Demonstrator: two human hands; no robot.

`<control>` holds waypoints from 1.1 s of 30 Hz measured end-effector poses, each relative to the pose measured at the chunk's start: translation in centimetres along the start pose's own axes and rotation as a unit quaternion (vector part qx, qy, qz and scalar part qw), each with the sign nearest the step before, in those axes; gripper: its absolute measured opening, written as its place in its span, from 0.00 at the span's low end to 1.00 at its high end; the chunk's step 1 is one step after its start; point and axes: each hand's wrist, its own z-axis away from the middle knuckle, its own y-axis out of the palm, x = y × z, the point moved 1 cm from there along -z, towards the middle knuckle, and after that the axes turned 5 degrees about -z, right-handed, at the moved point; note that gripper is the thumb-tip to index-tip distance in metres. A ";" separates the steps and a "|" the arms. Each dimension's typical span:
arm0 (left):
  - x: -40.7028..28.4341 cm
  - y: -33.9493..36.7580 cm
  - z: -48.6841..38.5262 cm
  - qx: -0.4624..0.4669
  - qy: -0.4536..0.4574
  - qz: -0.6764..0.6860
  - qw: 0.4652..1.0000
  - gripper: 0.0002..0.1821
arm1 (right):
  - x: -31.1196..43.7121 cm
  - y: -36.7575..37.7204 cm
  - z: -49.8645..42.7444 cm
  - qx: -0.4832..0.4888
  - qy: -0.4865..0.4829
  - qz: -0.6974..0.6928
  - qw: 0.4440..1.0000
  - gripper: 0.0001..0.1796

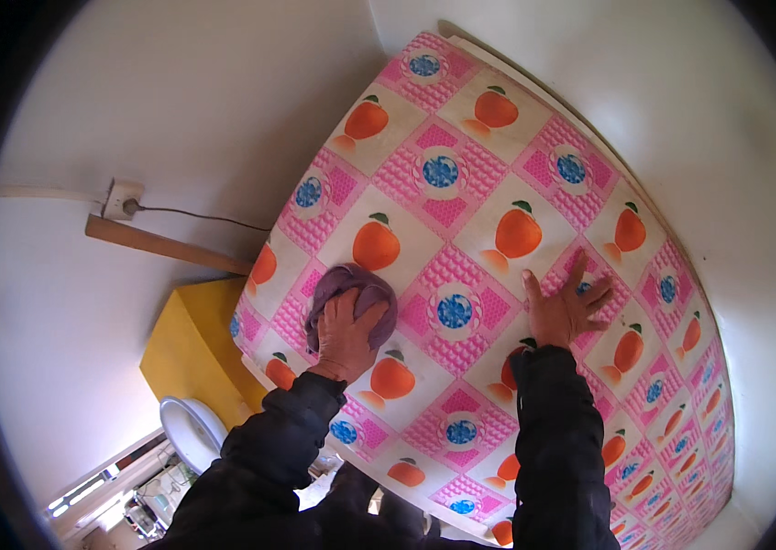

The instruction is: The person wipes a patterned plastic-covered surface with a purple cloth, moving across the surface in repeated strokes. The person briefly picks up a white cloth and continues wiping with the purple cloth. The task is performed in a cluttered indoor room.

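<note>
A plastic-looking tablecloth (454,371) with pink squares and printed orange fruit covers the surface before me. On its left part, my left hand (348,333) presses down on a bunched purple cloth (382,328), the fingers spread over it. My right hand (565,309) rests palm down to the right, fingers apart, with nothing in it. It lies on a pink square beside a printed fruit. Dark sleeves cover both forearms.
White walls meet at the far corner. On the left wall is a socket (124,199) with a plugged-in cord (202,217). Below it sit a wooden strip (168,244), a yellow box-like piece (188,344) and a white basin (190,433).
</note>
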 end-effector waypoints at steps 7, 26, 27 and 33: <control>0.2 -7.7 -10.3 -0.173 0.005 0.173 0.970 0.30 | -0.1 0.0 -0.2 -0.009 0.001 0.010 1.000 0.61; -3.5 0.8 -22.4 -0.160 0.035 0.003 0.986 0.32 | -1.2 0.5 1.2 -0.029 0.037 0.042 0.998 0.60; -3.4 1.0 -22.4 -0.197 0.037 0.006 0.980 0.31 | -1.2 0.6 1.1 -0.051 0.015 0.007 0.999 0.61; -2.9 0.8 -22.0 -0.172 0.015 0.039 0.984 0.31 | -1.2 0.5 0.3 -0.022 0.024 0.078 0.996 0.61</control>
